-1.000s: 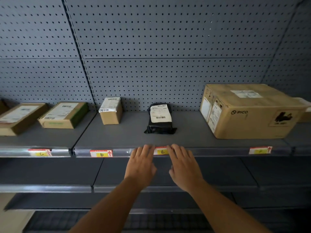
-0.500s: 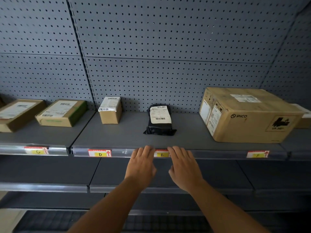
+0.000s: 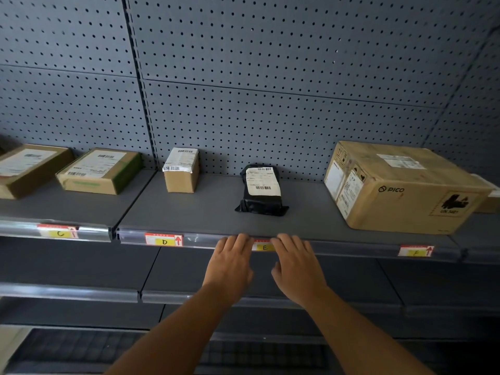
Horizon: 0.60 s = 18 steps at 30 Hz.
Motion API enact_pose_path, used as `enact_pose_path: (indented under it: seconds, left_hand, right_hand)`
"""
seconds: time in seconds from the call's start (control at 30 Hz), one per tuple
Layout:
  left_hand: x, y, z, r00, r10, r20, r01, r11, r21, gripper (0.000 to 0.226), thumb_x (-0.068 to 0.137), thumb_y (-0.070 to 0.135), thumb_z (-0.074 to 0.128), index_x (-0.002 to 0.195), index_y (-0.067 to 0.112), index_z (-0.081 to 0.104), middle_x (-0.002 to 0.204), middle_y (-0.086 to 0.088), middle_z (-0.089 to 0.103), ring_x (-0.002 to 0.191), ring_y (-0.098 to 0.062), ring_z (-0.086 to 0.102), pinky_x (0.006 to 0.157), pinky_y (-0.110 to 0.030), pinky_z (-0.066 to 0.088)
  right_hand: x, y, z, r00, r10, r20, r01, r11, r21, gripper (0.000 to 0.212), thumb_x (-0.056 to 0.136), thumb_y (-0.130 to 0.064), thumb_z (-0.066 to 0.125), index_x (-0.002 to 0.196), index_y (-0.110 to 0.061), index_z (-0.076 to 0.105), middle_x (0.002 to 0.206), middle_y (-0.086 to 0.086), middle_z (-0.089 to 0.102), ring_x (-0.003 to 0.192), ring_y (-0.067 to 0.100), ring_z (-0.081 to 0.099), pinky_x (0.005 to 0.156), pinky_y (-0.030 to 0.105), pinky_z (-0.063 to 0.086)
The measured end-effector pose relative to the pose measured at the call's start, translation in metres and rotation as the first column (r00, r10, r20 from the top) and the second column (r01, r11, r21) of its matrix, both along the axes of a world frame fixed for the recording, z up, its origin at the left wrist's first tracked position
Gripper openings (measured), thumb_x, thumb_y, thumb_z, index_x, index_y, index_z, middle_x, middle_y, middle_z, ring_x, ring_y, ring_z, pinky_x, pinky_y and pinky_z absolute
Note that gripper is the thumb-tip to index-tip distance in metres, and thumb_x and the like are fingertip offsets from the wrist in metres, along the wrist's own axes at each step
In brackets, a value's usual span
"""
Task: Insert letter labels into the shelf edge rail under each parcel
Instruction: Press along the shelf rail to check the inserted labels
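Observation:
The clear shelf edge rail (image 3: 205, 240) runs along the front of the grey shelf. Label E (image 3: 264, 247) sits in it under the black parcel (image 3: 262, 188). My left hand (image 3: 231, 262) and my right hand (image 3: 296, 266) press straight fingers on the rail at either side of label E, covering its ends. Label D (image 3: 163, 240) lies under the small brown box (image 3: 181, 169), label C (image 3: 60, 231) under the flat box (image 3: 101, 170), and label F (image 3: 416, 251) under the large PICO carton (image 3: 403, 185).
Another flat box (image 3: 25, 169) lies at the far left, and a further box (image 3: 488, 197) peeks out behind the carton at the right edge. Grey pegboard (image 3: 270, 77) backs the shelf. A lower shelf (image 3: 81, 292) with its own rail runs beneath my forearms.
My hands have stayed on the rail at label E. The view has shifted slightly, so the shelf sits a little differently in frame.

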<state>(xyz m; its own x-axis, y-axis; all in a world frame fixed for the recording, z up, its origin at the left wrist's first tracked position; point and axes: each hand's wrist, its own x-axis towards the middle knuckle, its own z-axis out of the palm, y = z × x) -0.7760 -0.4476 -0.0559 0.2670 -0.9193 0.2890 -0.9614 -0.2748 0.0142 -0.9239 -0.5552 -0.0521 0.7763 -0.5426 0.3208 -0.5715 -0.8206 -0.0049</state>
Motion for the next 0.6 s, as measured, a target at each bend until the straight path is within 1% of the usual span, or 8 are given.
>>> enact_pose_path:
  seconds: [0.17, 0.27, 0.33, 0.43, 0.53, 0.6]
  left_hand:
    - [-0.001, 0.000, -0.003, 1.000, 0.024, 0.003, -0.024, 1.000, 0.012, 0.066, 0.096, 0.035, 0.051, 0.151, 0.015, 0.022, 0.149, -0.004, 0.031, 0.135, -0.023, 0.032, 0.120, -0.042, 0.020]
    - [-0.007, 0.002, -0.004, 0.999, 0.049, -0.017, -0.048, 0.999, 0.018, 0.069, 0.094, 0.036, 0.053, 0.152, 0.015, 0.021, 0.149, -0.004, 0.031, 0.135, -0.023, 0.033, 0.120, -0.042, 0.020]
    - [-0.012, 0.002, -0.004, 0.996, 0.080, -0.037, -0.080, 0.997, 0.000, 0.072, 0.091, 0.035, 0.055, 0.152, 0.015, 0.023, 0.149, -0.004, 0.032, 0.135, -0.022, 0.035, 0.119, -0.042, 0.024]
    - [-0.028, -0.005, -0.003, 0.996, 0.077, -0.040, -0.078, 0.997, -0.029, 0.072, 0.086, 0.032, 0.061, 0.150, 0.015, 0.032, 0.147, -0.005, 0.039, 0.131, -0.023, 0.041, 0.116, -0.043, 0.031]
    - [-0.058, -0.028, -0.002, 0.999, 0.029, -0.017, -0.030, 0.997, -0.077, 0.067, 0.079, 0.029, 0.065, 0.141, 0.013, 0.045, 0.136, -0.007, 0.047, 0.118, -0.025, 0.050, 0.107, -0.045, 0.040]
    - [-0.087, -0.049, -0.001, 1.000, 0.001, 0.013, 0.000, 0.996, -0.085, 0.066, 0.078, 0.030, 0.066, 0.138, 0.011, 0.049, 0.133, -0.007, 0.049, 0.113, -0.026, 0.053, 0.104, -0.046, 0.043]
  right_hand:
    - [-0.003, 0.002, 0.001, 0.998, 0.001, -0.061, -0.001, 1.000, -0.005, 0.056, 0.080, -0.025, 0.070, 0.133, -0.015, 0.055, 0.128, 0.002, 0.057, 0.111, 0.024, 0.054, 0.097, 0.042, 0.047]
    - [-0.004, 0.004, 0.005, 0.994, 0.023, -0.109, -0.024, 1.000, -0.004, 0.066, 0.085, -0.030, 0.065, 0.145, -0.013, 0.043, 0.137, 0.005, 0.049, 0.120, 0.026, 0.049, 0.104, 0.043, 0.041]
    - [-0.009, 0.005, 0.007, 0.995, 0.030, -0.096, -0.030, 1.000, -0.008, 0.072, 0.085, -0.031, 0.065, 0.149, -0.013, 0.036, 0.140, 0.006, 0.046, 0.122, 0.027, 0.048, 0.104, 0.044, 0.041]
    - [-0.030, -0.004, 0.009, 0.998, 0.042, -0.057, -0.043, 0.999, -0.025, 0.070, 0.082, -0.029, 0.067, 0.145, -0.013, 0.041, 0.136, 0.007, 0.049, 0.117, 0.027, 0.050, 0.100, 0.044, 0.044]
    - [-0.066, -0.025, 0.008, 0.999, 0.032, -0.035, -0.033, 0.999, -0.038, 0.067, 0.079, -0.027, 0.068, 0.140, -0.012, 0.046, 0.132, 0.007, 0.051, 0.114, 0.028, 0.052, 0.097, 0.044, 0.045]
    - [-0.096, -0.045, 0.005, 0.999, 0.025, -0.029, -0.026, 0.999, -0.044, 0.066, 0.077, -0.027, 0.069, 0.138, -0.012, 0.048, 0.129, 0.007, 0.052, 0.112, 0.028, 0.052, 0.095, 0.043, 0.045]
